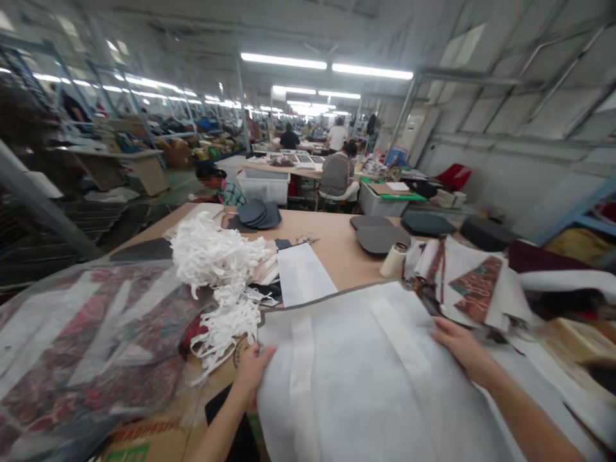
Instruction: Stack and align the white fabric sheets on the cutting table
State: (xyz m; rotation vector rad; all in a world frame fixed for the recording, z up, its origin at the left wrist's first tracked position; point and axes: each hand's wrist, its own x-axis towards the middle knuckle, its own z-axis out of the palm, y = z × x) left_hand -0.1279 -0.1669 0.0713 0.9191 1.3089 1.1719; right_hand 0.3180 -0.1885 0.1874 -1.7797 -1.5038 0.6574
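Observation:
A large white non-woven sheet (pixel 366 378) lies spread on the table in front of me. My left hand (pixel 253 369) pinches its left edge, thumb on top and fingers closed round the edge. My right hand (pixel 459 346) rests on the sheet's right edge, fingers curled on the fabric beside a pile of patterned red and white pieces (pixel 469 282). A heap of white strips (pixel 216 269) sits just left of the sheet.
A clear bag of patterned fabric (pixel 81 353) fills the left. Dark oval pieces (pixel 380 237), a thread cone (pixel 393 260) and a white panel (pixel 303 273) lie on the wooden table (pixel 332 247). Seated workers (pixel 337 173) are at tables beyond.

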